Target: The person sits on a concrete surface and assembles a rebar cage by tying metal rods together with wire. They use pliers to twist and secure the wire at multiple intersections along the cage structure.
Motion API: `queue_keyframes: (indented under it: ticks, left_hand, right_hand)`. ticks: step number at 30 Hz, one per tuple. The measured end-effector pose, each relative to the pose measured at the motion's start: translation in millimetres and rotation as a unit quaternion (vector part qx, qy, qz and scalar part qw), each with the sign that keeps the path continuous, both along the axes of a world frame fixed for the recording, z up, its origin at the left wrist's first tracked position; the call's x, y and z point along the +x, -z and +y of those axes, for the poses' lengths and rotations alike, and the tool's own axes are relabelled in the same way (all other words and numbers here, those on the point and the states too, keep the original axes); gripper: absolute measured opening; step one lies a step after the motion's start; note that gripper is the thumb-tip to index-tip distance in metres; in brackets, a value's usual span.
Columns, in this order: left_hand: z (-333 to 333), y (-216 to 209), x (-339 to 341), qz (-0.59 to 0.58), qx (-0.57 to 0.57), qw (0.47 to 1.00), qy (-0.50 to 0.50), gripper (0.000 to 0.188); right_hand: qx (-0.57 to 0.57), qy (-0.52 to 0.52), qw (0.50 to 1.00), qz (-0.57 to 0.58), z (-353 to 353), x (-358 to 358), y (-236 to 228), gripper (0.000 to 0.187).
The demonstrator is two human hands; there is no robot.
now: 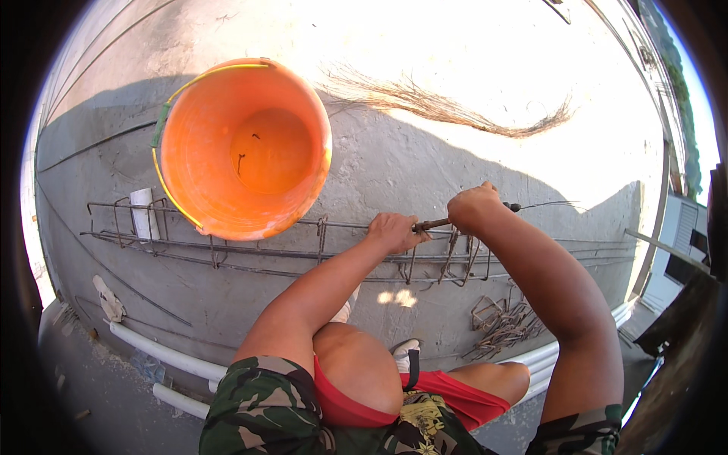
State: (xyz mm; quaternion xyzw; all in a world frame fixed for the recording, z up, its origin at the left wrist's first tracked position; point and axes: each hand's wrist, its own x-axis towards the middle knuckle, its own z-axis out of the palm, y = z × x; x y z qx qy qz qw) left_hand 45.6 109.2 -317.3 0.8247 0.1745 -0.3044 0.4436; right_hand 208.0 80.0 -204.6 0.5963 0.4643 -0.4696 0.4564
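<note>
R hand (473, 210): clamped on tool (435, 224).
L hand (394, 232): on rebar cage (425, 258), at tool's left end; can't tell grip.
Cage: under 2 hands, left-right.
Bucket (201, 152): 1, orange, far left.
Wires (455, 111): far right.

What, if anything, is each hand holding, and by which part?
The right hand grips a metal tool by its handle. The left hand is at a steel bar; whether it holds anything cannot be told.
</note>
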Motion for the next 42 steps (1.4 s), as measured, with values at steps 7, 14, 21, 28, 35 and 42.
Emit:
queue_keyframes:
  ticks: [7, 14, 21, 28, 35, 42]
  left_hand:
    - [-16.7, 8.4, -8.1, -0.38, 0.161, 0.899, -0.148, 0.064]
    - [-40.0, -18.3, 51.4, -0.229, -0.15, 0.918, -0.287, 0.037]
    - [-2.4, -1.4, 70.1, -0.11, -0.312, 0.921, -0.205, 0.02]
    - [2.1, -15.9, 83.4, -0.07, -0.366, 0.92, -0.118, 0.028]
    - [-28.1, -48.3, 70.6, -0.2, -0.14, 0.946, -0.212, 0.052]
    - [-6.3, -32.5, 95.9, -0.093, -0.336, 0.92, -0.18, 0.032]
  right_hand:
    - [-0.071, 0.054, 0.996, 0.001, 24.1, 11.2, -2.4, 0.043]
    - [-0.102, 0.102, 0.989, -0.011, 38.3, 23.8, -0.1, 0.035]
    - [0.321, -0.027, 0.946, -0.037, 7.5, 32.5, -52.0, 0.024]
    - [0.422, -0.149, 0.893, -0.047, -55.4, 55.5, -21.8, 0.011]
    - [0.133, -0.029, 0.989, -0.051, -1.0, 40.6, -42.9, 0.021]
    - [0.073, 0.0, 0.994, -0.08, 11.7, 44.6, -35.7, 0.023]
